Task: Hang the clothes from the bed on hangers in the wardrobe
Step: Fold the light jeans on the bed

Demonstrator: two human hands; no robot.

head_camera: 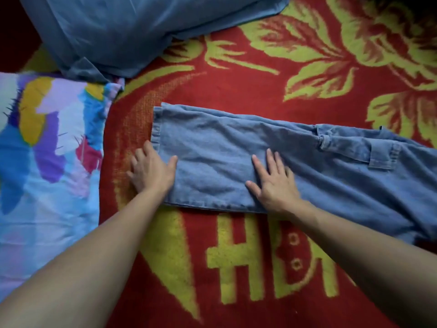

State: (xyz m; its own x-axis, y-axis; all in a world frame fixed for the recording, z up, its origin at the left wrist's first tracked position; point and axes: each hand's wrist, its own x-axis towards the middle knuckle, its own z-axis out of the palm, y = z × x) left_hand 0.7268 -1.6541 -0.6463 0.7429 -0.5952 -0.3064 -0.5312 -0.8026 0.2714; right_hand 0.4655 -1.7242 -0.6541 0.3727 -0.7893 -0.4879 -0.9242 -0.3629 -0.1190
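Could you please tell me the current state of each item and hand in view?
blanket: spread under the jeans.
jeans: laid flat, legs stacked, hems at left.
left hand: open, flat at the hem end, thumb on the denim.
right hand: open, pressed flat on the jeans leg.
patterned pillow: lying flat at left.
blue cloth: bunched, overlapping the pillow's corner.

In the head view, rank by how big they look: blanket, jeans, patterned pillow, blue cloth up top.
1. Blanket
2. Jeans and pillow: too alike to rank
3. Blue cloth, partly out of frame
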